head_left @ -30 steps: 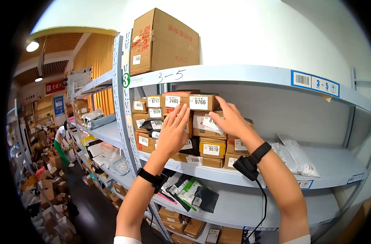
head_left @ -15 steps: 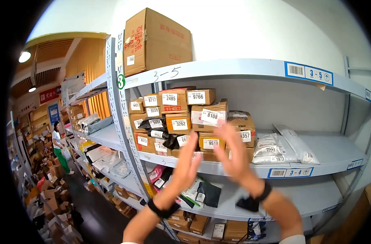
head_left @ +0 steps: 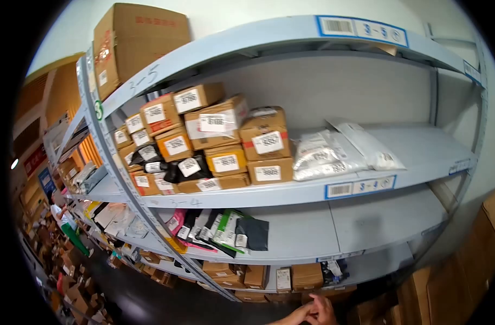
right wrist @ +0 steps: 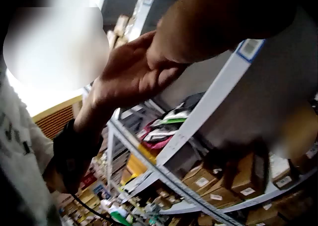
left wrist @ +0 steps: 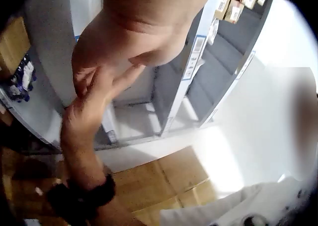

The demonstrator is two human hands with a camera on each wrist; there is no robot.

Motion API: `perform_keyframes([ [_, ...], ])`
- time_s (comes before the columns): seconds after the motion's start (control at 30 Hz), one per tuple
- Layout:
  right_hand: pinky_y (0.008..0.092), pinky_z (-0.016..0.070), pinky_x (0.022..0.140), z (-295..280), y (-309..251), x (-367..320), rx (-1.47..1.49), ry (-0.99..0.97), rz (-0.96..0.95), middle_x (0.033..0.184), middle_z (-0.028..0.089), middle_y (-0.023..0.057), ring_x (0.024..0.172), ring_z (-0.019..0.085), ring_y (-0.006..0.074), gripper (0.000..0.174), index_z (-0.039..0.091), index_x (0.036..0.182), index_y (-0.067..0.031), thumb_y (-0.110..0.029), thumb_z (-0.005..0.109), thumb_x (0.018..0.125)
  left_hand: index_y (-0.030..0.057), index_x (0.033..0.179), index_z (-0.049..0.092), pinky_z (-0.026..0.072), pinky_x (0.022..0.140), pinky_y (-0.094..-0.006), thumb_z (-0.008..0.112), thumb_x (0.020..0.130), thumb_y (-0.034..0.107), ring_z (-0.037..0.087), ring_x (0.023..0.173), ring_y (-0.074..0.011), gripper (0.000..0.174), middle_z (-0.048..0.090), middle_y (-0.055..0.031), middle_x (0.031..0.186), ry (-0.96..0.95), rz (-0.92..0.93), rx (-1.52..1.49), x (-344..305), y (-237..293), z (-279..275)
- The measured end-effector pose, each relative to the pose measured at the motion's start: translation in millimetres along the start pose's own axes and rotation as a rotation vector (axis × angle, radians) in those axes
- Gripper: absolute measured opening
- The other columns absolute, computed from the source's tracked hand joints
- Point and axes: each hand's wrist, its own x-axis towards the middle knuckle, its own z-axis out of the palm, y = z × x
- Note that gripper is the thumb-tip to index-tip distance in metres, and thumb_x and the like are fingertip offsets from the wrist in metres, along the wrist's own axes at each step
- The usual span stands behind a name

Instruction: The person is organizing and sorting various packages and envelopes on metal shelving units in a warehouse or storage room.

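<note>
My left hand (head_left: 302,313) and right hand (head_left: 324,311) meet at the bottom edge of the head view, in front of the shelving, with no parcel in them. Seen from the left wrist, the right hand (left wrist: 89,104) reaches up to the left hand (left wrist: 134,44) and overlaps it. Across the right wrist view, the left palm (right wrist: 131,74) lies against the dark right hand (right wrist: 194,34), whose fingers are largely hidden. Beyond the hands, labelled cardboard boxes (head_left: 209,142) are stacked at the left of the shelf marked 3-4, beside white plastic mailers (head_left: 318,157).
A large carton (head_left: 150,40) stands on the top shelf. Dark, pink and green bags (head_left: 223,230) lie one level below the stack, with more boxes (head_left: 307,276) lower down. Big cardboard sheets (head_left: 458,271) lean at right. Another person (head_left: 68,225) stands in the left aisle.
Both hands have left the stacked boxes, dropped toward the body and come together. The head view has swung right and down, and the stack now appears further left.
</note>
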Motion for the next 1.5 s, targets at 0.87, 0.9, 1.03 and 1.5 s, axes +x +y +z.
perform_keyframes([
  [0.87,0.0374,0.0514,0.068,-132,-161,-466,0.374,-0.337,1.647,0.104,0.069,0.0114,0.085,0.063,0.0191,0.028,0.062,0.116,-0.0022,-0.022,0.064,0.097,0.0067,0.101,0.060,0.0442,0.062,-0.0331,0.063,0.092,0.057,0.055,0.072,-0.0165,0.051,0.063,-0.0073,0.083,-0.282,-1.424,0.865,-387,86,11],
  [0.9,0.0373,0.0514,0.068,-134,-170,-470,0.383,-0.335,1.663,0.104,0.069,0.0113,0.085,0.063,0.0190,0.028,0.062,0.116,-0.0022,-0.022,0.064,0.097,0.0067,0.102,0.059,0.0446,0.066,-0.0345,0.063,0.090,0.061,0.055,0.077,-0.0178,0.056,0.062,-0.0084,0.085,-0.235,-1.311,0.898,-400,84,15],
  [1.03,0.0372,0.0514,0.068,-136,-199,-483,0.399,-0.341,1.740,0.103,0.069,0.0108,0.085,0.063,0.0187,0.027,0.062,0.115,-0.0022,-0.022,0.064,0.097,0.0058,0.099,0.061,0.0456,0.072,-0.0353,0.059,0.089,0.066,0.058,0.084,-0.0198,0.061,0.064,-0.0098,0.090,-0.340,-1.409,0.842,-366,119,47],
  [1.5,0.0368,0.0512,0.067,-27,-186,-432,0.415,-0.627,1.807,0.101,0.069,0.0089,0.083,0.062,0.0175,0.025,0.063,0.113,-0.0022,-0.021,0.063,0.097,-0.0001,0.102,0.069,0.0493,0.082,-0.0469,0.048,0.097,0.053,0.067,0.093,-0.0379,0.057,0.070,-0.0224,0.098,-0.454,-1.266,0.938,-433,137,-65],
])
